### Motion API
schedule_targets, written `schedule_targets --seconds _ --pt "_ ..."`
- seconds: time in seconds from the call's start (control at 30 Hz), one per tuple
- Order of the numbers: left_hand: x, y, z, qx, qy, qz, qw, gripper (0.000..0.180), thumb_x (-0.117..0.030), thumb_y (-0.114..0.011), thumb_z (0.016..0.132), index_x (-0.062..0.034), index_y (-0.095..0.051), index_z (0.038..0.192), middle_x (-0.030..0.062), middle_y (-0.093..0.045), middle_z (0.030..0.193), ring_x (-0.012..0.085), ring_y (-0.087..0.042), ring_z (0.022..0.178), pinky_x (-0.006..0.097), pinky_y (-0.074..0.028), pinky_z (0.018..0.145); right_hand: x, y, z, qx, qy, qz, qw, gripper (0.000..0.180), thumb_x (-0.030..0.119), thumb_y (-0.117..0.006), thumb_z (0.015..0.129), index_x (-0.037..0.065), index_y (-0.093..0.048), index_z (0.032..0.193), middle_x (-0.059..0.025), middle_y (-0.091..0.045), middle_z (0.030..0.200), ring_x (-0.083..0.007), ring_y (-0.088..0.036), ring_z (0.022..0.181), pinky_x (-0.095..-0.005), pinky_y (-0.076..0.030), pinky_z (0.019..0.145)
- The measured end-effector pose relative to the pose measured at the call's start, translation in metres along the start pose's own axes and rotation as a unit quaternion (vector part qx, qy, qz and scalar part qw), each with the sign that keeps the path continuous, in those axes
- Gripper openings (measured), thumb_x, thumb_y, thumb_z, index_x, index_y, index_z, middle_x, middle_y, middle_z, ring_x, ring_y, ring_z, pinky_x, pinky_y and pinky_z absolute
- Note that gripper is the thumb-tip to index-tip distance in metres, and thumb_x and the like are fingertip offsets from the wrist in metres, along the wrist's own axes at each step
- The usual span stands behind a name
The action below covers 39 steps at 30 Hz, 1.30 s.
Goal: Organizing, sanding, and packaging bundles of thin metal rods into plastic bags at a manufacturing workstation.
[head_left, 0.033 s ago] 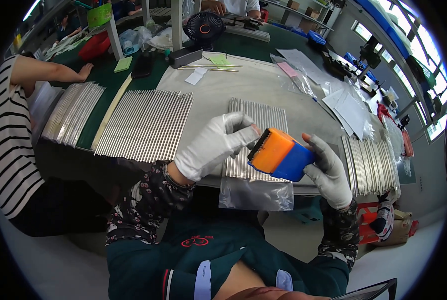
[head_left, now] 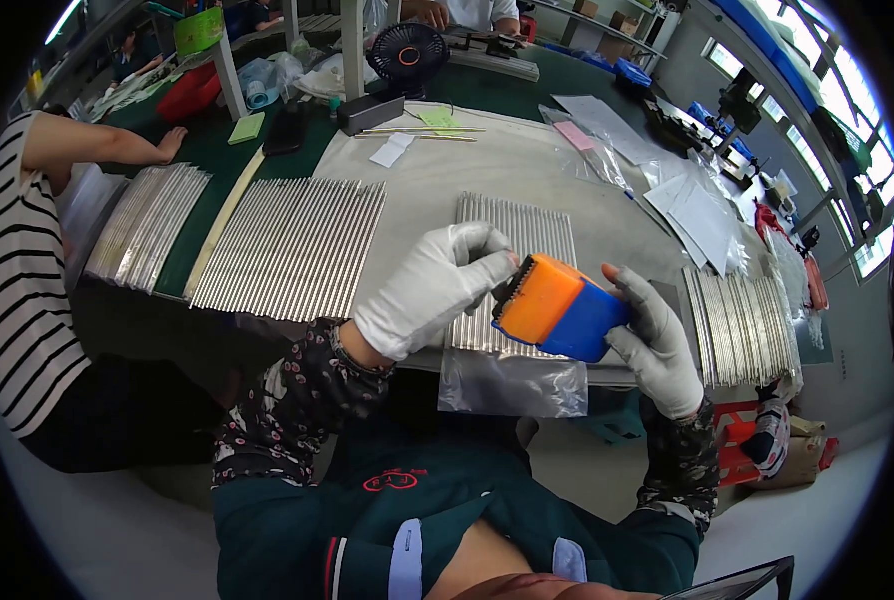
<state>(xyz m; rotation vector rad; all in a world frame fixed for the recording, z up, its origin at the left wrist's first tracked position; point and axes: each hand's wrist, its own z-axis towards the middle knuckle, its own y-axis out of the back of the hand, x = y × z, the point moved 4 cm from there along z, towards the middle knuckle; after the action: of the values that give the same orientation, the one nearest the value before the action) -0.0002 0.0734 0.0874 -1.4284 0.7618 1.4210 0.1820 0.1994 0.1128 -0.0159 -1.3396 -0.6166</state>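
Observation:
In my white-gloved right hand [head_left: 659,345] is an orange and blue tape dispenser [head_left: 557,308], gripped by its blue end. The dark toothed edge of the dispenser faces my left. My left hand [head_left: 432,290], also gloved, is closed, its thumb and fingertips pinched together right at that edge; whatever lies between them is too small to tell. Beneath both hands, a row of thin silvery tubes [head_left: 515,225] lies side by side on the table, and a clear plastic bag [head_left: 512,386] hangs at their near end over the table edge.
More silvery tubes [head_left: 292,250] lie at left, with another bundle [head_left: 740,325] at right. Farther back stand a black fan [head_left: 408,58] and a dark box [head_left: 372,114]. White sheets [head_left: 695,218] lie at right. A co-worker's arm [head_left: 97,143] rests on the table at left.
The tape dispenser has shifted very slightly to the left, and my left hand a touch to the right. Both grips look the same.

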Motion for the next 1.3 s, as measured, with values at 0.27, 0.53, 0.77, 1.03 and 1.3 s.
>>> schedule_targets --seconds 0.27,0.53,0.77,1.03,1.3 --pt "-0.011 0.022 0.011 -0.115 -0.087 0.173 0.974 0.010 -0.012 -0.054 0.086 -0.0031 -0.056 0.083 -0.0028 -0.052 0.066 0.0022 -0.045 0.054 0.016 -0.038 0.049 0.028 -0.027 -0.003 -0.043 0.178 -0.429 0.885 0.075 0.009 -0.071 0.055 0.020 -0.044 0.125 -0.0133 -0.043 0.076 -0.0320 -0.048 0.064 -0.0393 -0.042 0.058" --pt "-0.042 0.150 -0.004 -0.286 -0.125 0.216 0.925 0.010 -0.012 -0.055 0.085 -0.0031 -0.056 0.082 -0.0035 -0.050 0.063 0.0020 -0.042 0.050 0.016 -0.033 0.045 0.014 0.021 -0.024 0.005 0.212 -0.567 0.796 0.079 0.018 -0.077 0.054 0.025 -0.042 0.125 -0.0102 -0.047 0.078 -0.0263 -0.050 0.066 -0.0361 -0.042 0.058" --pt "-0.034 0.179 0.001 -0.266 -0.115 0.182 0.939 0.010 -0.013 -0.052 0.087 -0.0054 -0.055 0.082 -0.0025 -0.050 0.063 0.0040 -0.044 0.050 0.017 -0.036 0.045 -0.007 0.039 -0.002 -0.055 0.134 -0.310 0.939 0.069 0.015 -0.074 0.053 0.017 -0.051 0.118 -0.0115 -0.048 0.078 -0.0267 -0.051 0.066 -0.0351 -0.043 0.060" --pt "-0.048 0.189 0.006 -0.329 -0.131 0.221 0.909 0.011 -0.013 -0.055 0.085 -0.0051 -0.055 0.077 -0.0032 -0.050 0.060 0.0035 -0.041 0.048 0.017 -0.033 0.044 -0.003 0.022 0.005 -0.009 0.264 -0.576 0.774 0.063 0.017 -0.071 0.060 0.019 -0.047 0.118 -0.0107 -0.046 0.075 -0.0248 -0.050 0.066 -0.0359 -0.043 0.058" --pt "-0.087 0.068 -0.005 -0.202 -0.387 0.388 0.812 0.012 -0.008 -0.062 0.078 -0.0034 -0.051 0.073 0.0000 -0.050 0.066 0.0095 -0.046 0.055 0.024 -0.036 0.050 -0.046 0.023 0.081 -0.097 0.150 -0.666 0.724 0.045 0.017 -0.066 0.066 0.016 -0.053 0.109 -0.0123 -0.050 0.075 -0.0270 -0.054 0.066 -0.0357 -0.045 0.057"
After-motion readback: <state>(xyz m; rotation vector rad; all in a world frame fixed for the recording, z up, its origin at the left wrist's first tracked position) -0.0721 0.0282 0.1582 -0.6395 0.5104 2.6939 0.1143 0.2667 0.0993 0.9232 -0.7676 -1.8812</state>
